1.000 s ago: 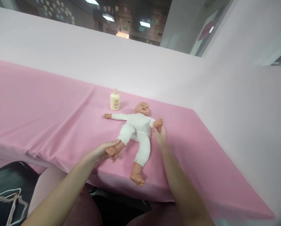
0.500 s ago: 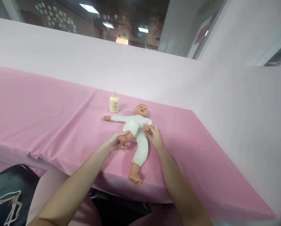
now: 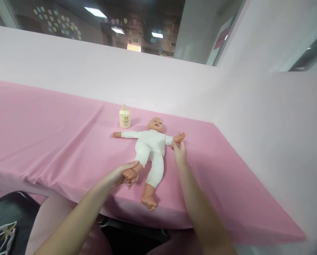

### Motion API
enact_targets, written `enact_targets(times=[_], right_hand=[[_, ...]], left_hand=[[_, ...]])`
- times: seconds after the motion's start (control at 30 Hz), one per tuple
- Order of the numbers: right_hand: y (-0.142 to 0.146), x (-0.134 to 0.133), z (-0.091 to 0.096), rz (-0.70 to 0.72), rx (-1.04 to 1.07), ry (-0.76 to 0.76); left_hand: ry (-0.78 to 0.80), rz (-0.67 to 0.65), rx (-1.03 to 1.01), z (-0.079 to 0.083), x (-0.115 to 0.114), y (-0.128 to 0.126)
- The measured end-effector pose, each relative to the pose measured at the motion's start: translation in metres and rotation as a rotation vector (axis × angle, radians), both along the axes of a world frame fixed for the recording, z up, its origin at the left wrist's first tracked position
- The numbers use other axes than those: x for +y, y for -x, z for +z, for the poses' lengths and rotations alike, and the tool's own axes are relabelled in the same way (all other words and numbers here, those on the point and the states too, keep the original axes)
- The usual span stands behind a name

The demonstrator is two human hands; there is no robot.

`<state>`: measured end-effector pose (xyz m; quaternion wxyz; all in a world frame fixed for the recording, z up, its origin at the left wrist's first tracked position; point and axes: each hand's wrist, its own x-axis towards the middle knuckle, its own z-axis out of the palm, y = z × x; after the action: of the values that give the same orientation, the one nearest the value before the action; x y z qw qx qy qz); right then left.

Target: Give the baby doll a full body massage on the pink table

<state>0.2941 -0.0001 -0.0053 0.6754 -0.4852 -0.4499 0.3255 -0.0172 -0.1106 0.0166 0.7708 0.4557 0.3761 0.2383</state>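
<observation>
A baby doll (image 3: 156,141) with a white cloth body lies face up on the pink-covered table (image 3: 81,141), its head toward the wall. My left hand (image 3: 125,175) is closed around the doll's ankle on the left side, just above the bare foot. With its fingers at the wrist of the doll's arm on the right, my right hand (image 3: 179,150) grips that limb and holds it out to the side. The doll's other arm stretches out to the left, and its other leg rests straight near the table's front edge.
A cream pump bottle (image 3: 124,117) stands behind the doll's outstretched arm. White wall (image 3: 94,71) and a window border the table's back. At lower left is a black chair (image 3: 12,209) with white hangers (image 3: 4,233) on it.
My right hand has swung the doll's arm from over its body out to the right. My left hand has lowered the held leg toward the table's front, straightening it.
</observation>
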Motion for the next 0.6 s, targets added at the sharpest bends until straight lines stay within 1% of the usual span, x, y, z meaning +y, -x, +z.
enact_targets(times=[0.1,0.2,0.27,0.33,0.43,0.5,0.6], right_hand=[[-0.011,0.004,-0.001,-0.079,0.179,0.066],[-0.02,0.01,-0.008,-0.128,0.307,0.18],[-0.023,0.013,-0.012,-0.156,0.353,0.236],[-0.024,0.013,-0.013,-0.168,0.364,0.254],[-0.02,0.008,-0.009,-0.157,0.335,0.212],[-0.014,0.003,-0.004,-0.146,0.275,0.129],[-0.003,-0.003,0.001,-0.086,0.098,0.0]], left_hand=[[-0.043,-0.003,0.039,-0.009,-0.019,0.013],[-0.09,0.028,0.064,-0.018,-0.033,0.02],[-0.117,0.038,0.075,-0.022,-0.038,0.023],[-0.123,0.049,0.08,-0.021,-0.038,0.024],[-0.092,0.043,0.073,-0.012,-0.03,0.025],[-0.064,0.002,0.077,-0.001,-0.019,0.024],[-0.048,-0.046,0.065,0.02,0.003,0.02]])
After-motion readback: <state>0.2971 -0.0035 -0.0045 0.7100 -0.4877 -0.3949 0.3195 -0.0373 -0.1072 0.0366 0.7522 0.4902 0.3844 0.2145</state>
